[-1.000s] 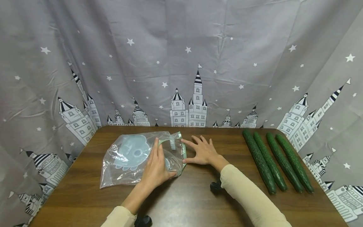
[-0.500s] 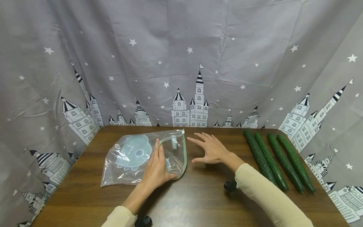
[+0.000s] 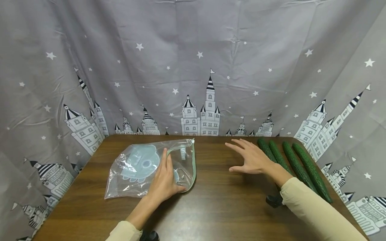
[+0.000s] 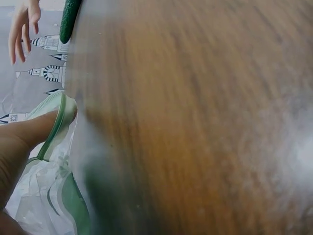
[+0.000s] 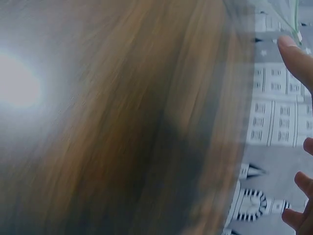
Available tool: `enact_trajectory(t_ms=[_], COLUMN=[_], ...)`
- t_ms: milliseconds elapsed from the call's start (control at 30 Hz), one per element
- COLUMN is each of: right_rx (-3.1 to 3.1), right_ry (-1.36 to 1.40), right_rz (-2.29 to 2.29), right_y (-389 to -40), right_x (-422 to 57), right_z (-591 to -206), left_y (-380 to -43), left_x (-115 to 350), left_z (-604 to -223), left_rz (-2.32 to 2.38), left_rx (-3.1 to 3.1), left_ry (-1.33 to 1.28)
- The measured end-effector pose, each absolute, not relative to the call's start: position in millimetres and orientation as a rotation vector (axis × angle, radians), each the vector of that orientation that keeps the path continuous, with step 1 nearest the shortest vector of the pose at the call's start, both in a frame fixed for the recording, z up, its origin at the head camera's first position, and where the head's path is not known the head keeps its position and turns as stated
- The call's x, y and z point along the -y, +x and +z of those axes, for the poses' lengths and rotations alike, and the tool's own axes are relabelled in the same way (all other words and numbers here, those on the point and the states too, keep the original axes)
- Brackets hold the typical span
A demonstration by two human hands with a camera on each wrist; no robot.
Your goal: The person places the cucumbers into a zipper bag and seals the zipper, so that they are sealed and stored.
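Observation:
A see-through zip bag (image 3: 141, 162) with a pale blue cartoon print and a green-edged mouth lies on the left of the table, its mouth facing right and held apart. My left hand (image 3: 163, 182) is at that mouth, fingers straight and thumb spread. In the left wrist view the thumb (image 4: 36, 129) sits against the inside of the green rim (image 4: 58, 125). My right hand (image 3: 248, 159) is in the air between bag and cucumbers, fingers spread, holding nothing. Several long green cucumbers (image 3: 315, 174) lie side by side at the right; the right hand and forearm partly cover the leftmost ones.
The brown wooden table (image 3: 211, 207) reflects light near its front. A grey curtain (image 3: 193, 67) printed with castles and stars hangs behind and at both sides. Dark wrist devices (image 3: 273, 201) sit under both wrists.
My right hand has let go of the bag's rim and moved right, close to the cucumbers. The bag's mouth has taken a rounder curve. My left hand stays at the bag.

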State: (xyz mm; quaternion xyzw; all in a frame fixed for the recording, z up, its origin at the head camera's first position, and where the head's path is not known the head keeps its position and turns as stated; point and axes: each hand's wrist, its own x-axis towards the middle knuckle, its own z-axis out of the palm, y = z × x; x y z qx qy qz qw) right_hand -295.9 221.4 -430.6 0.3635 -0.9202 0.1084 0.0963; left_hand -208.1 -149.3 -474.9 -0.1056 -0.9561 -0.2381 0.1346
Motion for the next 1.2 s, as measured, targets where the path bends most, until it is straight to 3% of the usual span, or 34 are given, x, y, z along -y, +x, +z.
enact_trajectory(t_ms=[633,1200], right_rx=[2.773,2.846], right_ry=[0.848,0.700], right_rz=[0.231,0.311], right_y=[-251.1,-211.1], right_x=[-318.0,-361.2], right_z=[-433.3,-447.0], left_y=[-204.4,-202.8], left_x=[160.0,161.1], left_z=[-458.1,-454.1], left_rz=[-0.706,-0.731], left_rx=[2.752,2.796], left_ry=[-0.311,-0.293])
